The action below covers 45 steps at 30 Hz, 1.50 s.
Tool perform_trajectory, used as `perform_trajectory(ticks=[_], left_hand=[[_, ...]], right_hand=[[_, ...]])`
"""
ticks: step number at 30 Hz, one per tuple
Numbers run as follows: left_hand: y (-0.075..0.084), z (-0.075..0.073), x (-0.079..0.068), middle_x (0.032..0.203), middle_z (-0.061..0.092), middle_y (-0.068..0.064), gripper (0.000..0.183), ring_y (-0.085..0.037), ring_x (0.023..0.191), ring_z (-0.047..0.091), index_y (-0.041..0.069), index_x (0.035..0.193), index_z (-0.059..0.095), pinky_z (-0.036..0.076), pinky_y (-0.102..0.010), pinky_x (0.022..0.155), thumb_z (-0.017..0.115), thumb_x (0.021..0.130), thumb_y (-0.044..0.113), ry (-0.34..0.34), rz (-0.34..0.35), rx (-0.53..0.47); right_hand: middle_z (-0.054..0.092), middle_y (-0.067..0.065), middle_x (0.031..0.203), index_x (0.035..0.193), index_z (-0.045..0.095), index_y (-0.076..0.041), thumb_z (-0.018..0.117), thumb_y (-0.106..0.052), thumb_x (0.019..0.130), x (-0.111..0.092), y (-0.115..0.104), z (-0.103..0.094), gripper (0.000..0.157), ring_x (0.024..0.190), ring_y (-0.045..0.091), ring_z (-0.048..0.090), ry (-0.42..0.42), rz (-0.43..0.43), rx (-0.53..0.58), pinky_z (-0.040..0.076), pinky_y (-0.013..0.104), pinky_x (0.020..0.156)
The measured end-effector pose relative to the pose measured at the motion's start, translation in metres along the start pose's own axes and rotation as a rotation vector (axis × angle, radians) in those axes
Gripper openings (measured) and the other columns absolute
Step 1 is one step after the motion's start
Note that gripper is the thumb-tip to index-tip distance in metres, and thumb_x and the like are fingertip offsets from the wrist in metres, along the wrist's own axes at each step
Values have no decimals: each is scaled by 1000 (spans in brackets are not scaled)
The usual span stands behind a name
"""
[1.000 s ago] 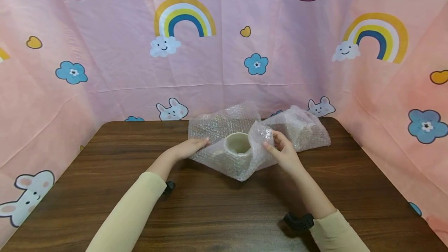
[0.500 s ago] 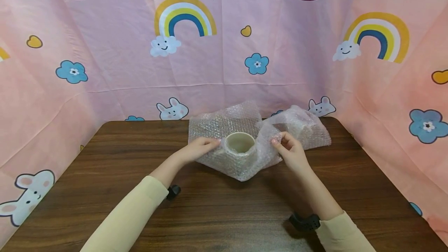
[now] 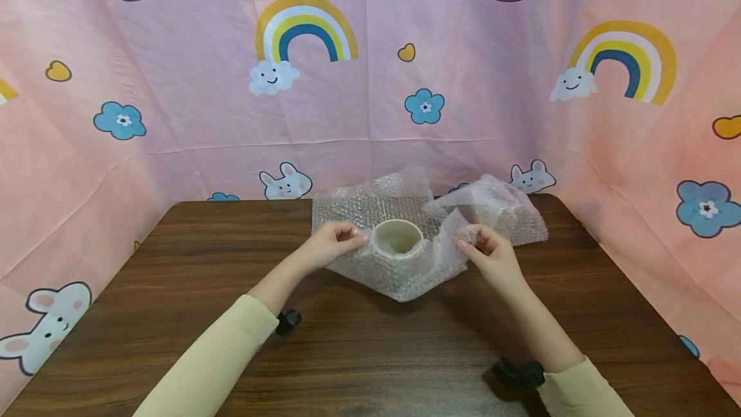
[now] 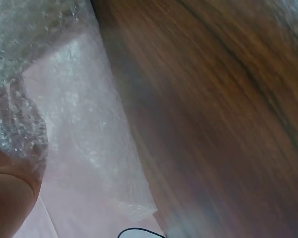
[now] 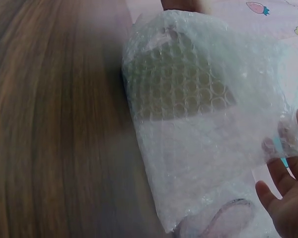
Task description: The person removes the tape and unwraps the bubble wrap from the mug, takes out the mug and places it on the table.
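A cream cup-like vessel [image 3: 399, 231] with a round open mouth stands on the table, its lower part inside a sheet of bubble wrap [image 3: 399, 280]. Left of its rim, my left hand [image 3: 327, 247] pinches a fold of the wrap between thumb and fingers. My right hand [image 3: 493, 262] pinches the sheet's right corner and holds that flap out to the side. The right wrist view shows the stretched bubble wrap [image 5: 188, 148] from its side, the vessel's form dim behind it. In the left wrist view, bubble wrap [image 4: 84, 99] partly covers the left hand [image 4: 10, 198].
Behind the right hand, a second bundle of bubble wrap [image 3: 503, 211] lies near the table's back right corner. The dark wooden table [image 3: 359, 359] meets a pink printed cloth [image 3: 370, 127] at the back and sides. A black band [image 3: 521, 375] is on the right wrist.
My right hand has moved right and slightly nearer, drawing the flap away from the vessel's mouth. My left hand has shifted right along the wrap, close to the rim.
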<state>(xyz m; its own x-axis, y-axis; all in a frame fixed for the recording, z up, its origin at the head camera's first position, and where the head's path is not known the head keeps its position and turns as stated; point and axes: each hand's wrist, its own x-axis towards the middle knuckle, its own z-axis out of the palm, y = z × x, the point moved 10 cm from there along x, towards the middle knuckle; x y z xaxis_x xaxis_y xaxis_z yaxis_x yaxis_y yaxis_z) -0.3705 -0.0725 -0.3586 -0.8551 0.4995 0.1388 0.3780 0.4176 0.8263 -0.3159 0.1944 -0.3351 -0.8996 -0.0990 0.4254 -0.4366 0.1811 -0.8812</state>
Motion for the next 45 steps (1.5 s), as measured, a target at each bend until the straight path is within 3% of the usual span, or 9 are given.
perform_trajectory(ticks=[7,15,19,26,29,35,40,45], left_hand=[[43,-7,-17,78,61,-7,15,-13,65,48,-2,86,67,41,-29,58,64,93,11,66,49,-2],[55,-10,-24,77,59,-7,12,-14,65,45,-1,89,68,39,-27,57,65,93,10,106,53,-2],[54,-10,-25,82,61,-7,10,-16,69,50,-1,94,67,43,-28,60,64,93,8,96,73,-31],[25,-12,-19,93,62,-5,11,-20,83,58,4,100,65,51,-31,71,65,93,13,81,109,-124],[24,-14,-22,96,62,-7,10,-23,88,59,4,100,64,52,-33,75,64,93,11,75,131,-152],[23,-22,-31,92,57,-9,8,-23,85,55,3,96,61,49,-34,74,64,93,9,71,159,-140],[18,-27,-40,93,56,-8,7,-24,93,56,6,95,60,48,-39,80,65,92,9,31,141,-113],[11,-30,-52,87,54,-5,7,-23,86,54,10,91,59,47,-37,73,66,91,10,-4,126,-55]], right_hand=[[67,-2,87,102,61,11,64,0,91,-6,-1,-6,16,79,6,60,-24,-16,-29,49,20,68],[65,-2,82,95,63,5,65,1,89,-14,-1,-14,8,75,7,56,-52,-48,-75,47,20,63],[63,-1,81,93,63,2,65,3,88,-17,-2,-18,6,74,9,55,-72,-73,-110,46,21,62],[60,1,79,91,64,-1,67,4,87,-21,1,-24,7,67,10,52,-123,-65,-119,46,25,55],[61,1,78,90,64,1,66,5,86,-23,1,-24,7,65,10,52,-151,-64,-91,46,26,53],[63,2,77,89,65,2,66,8,86,-25,1,-25,7,63,10,54,-167,-73,-63,49,29,53],[63,2,76,85,65,0,67,8,84,-27,0,-27,9,65,7,55,-181,-93,-67,49,26,54],[64,3,78,84,66,-2,69,7,84,-30,3,-32,9,68,9,59,-213,-70,-52,52,28,58]])
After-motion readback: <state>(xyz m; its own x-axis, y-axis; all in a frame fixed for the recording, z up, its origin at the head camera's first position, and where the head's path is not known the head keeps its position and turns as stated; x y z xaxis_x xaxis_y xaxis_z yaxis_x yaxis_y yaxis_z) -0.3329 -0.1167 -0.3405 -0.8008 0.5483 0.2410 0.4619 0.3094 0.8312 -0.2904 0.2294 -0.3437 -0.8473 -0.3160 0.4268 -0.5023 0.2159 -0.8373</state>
